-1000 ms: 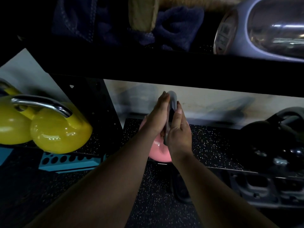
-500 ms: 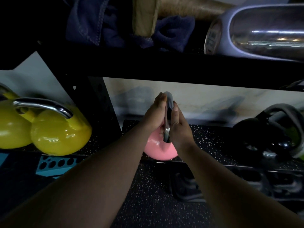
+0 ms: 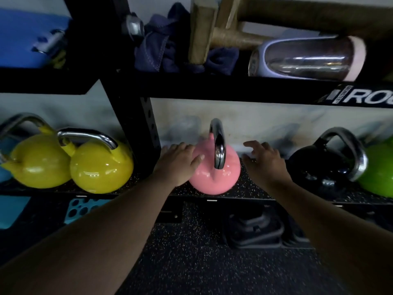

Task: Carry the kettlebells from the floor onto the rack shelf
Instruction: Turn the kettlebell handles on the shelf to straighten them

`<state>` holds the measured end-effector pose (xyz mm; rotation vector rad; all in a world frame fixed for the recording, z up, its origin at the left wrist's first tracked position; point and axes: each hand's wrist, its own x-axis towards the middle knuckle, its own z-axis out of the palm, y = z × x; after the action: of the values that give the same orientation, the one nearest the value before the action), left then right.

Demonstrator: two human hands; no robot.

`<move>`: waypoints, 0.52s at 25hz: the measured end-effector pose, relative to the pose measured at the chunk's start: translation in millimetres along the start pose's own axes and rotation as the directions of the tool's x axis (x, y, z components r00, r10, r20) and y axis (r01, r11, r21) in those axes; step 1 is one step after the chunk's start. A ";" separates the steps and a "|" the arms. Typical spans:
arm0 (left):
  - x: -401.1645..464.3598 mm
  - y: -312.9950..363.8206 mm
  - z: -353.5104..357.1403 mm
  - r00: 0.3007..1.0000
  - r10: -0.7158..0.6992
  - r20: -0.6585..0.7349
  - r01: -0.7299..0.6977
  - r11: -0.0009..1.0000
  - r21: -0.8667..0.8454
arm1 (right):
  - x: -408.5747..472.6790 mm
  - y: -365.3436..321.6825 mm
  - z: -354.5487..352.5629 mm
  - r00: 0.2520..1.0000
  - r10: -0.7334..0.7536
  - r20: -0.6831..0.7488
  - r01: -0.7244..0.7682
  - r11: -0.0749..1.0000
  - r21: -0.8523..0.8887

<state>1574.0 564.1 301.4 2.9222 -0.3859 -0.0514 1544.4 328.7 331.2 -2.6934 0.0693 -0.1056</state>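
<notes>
The pink kettlebell (image 3: 214, 177) stood on the rack shelf (image 3: 251, 193), handle upright. The left hand (image 3: 178, 165) rested against its side, fingers loosely spread. The right hand (image 3: 265, 162) hovered beside it, fingers wide, holding nothing.

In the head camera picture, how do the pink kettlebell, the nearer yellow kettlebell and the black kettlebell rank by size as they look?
Largest to smallest, as they look:
1. Nearer yellow kettlebell
2. Pink kettlebell, a little smaller, though the left hand covers part of it
3. Black kettlebell; unsure, since it is dark and its outline is hard to see
</notes>
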 end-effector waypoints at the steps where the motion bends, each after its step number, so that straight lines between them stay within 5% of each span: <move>1: -8.8 -4.1 -4.0 1.000 -0.004 -0.012 0.004 1.000 0.005 | -7.0 -8.4 -0.4 0.999 -0.039 -0.002 0.039 0.999 -0.036; 9: -49.3 -90.6 -29.9 0.966 0.213 -0.144 -0.182 0.962 0.202 | -9.4 -108.1 46.5 0.965 -0.250 -0.081 0.244 0.966 -0.080; 13: -69.6 -196.6 -49.0 0.956 0.158 -0.246 -0.107 0.972 0.209 | -4.1 -203.8 101.3 0.941 -0.334 -0.044 0.335 0.942 -0.003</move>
<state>1559.5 777.6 311.7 3.0264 -0.5705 0.4101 1555.4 556.1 327.9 -2.6731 -0.3775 -0.2680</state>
